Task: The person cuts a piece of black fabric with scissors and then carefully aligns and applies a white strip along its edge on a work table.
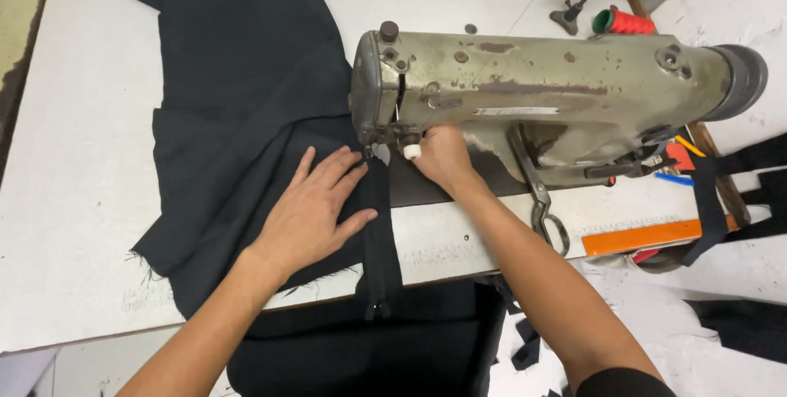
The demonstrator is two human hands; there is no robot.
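Black fabric, a matte woven cloth with a frayed, thready lower edge, is spread across the white tabletop from about 11 o'clock down to 7 o'clock, its lower end draping over the near table edge. Along its right margin lies a black zipper, a narrow straight tape running from the needle area toward 6 o'clock, with a small metal pull hanging at its bottom end.

Left hand: flat, palm down, fingers spread and pointing toward 1 o'clock, pressing the cloth just beside the zipper; the thumb rests on the zipper tape.

Right hand: at 3 o'clock of the left hand, tucked under the machine head with fingers curled near a small white knob; whether they pinch anything cannot be told, since the fingertips are hidden.

Sewing machine: a long, rounded metal body in dull olive-grey paint, chipped and rust-spotted, lying from centre toward 3 o'clock, with a dark round handwheel at its right end.

At 1 o'clock behind the machine sits a red thread cone with a green base. At 4 o'clock, steel scissors hang beside a flat orange ruler. Black cloth scraps lie on the pale floor at 5 o'clock.
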